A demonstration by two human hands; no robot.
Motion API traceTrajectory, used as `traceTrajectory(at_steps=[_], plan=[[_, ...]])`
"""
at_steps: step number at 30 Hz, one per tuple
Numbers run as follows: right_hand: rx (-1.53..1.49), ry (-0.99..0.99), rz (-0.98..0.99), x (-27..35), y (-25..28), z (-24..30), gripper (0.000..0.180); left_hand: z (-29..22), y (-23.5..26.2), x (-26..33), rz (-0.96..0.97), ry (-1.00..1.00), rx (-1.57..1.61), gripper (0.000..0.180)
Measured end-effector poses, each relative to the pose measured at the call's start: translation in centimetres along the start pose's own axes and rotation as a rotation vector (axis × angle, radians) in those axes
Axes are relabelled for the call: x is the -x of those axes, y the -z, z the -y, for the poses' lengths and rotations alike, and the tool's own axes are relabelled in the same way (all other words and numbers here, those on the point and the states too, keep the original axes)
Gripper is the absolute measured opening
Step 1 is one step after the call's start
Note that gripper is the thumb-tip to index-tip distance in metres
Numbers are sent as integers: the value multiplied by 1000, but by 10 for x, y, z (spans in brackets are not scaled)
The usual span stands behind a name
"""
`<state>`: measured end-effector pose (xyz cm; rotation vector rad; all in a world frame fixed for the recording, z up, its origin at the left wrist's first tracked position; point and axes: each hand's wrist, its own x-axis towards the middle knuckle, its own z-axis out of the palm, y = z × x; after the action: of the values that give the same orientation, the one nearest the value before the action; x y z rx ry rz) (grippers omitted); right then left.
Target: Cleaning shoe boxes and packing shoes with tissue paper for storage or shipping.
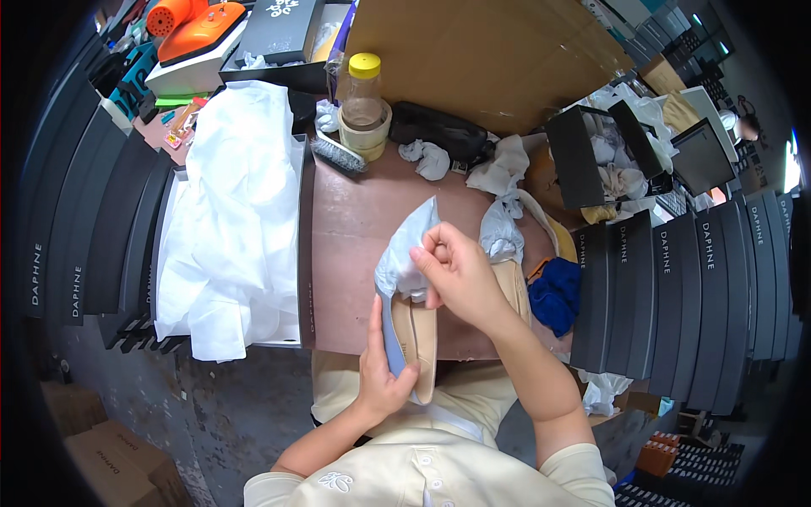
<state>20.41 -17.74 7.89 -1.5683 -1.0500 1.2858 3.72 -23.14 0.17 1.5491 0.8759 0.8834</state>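
My left hand (386,376) is wrapped round the heel part of a flat shoe (416,334) with a beige insole and a blue-grey side. Pale tissue paper (404,253) covers the toe of this shoe, which points away from me. Over that toe, my right hand (452,266) pinches at the tissue with bent fingers; its fingertips are partly hidden. Just right of it lies a second beige shoe (513,286), its toe also under crumpled tissue.
An open shoebox (307,245) with white paper (232,211) spilling over it stands left. Stacked dark shoeboxes flank both sides. At the back are a brush (338,155), a yellow-capped bottle (364,89) and a black pouch (439,133). A blue cloth (555,296) lies right.
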Motion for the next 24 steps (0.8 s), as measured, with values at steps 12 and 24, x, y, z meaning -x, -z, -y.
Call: traceTrajectory(at_steps=[12,24], plan=[[804,583,-205,14,1,-15,48,24,3,7,7,130,249,88],[1285,686,-480,21,29,-4,42,17,10,0,-2,235,343,82]])
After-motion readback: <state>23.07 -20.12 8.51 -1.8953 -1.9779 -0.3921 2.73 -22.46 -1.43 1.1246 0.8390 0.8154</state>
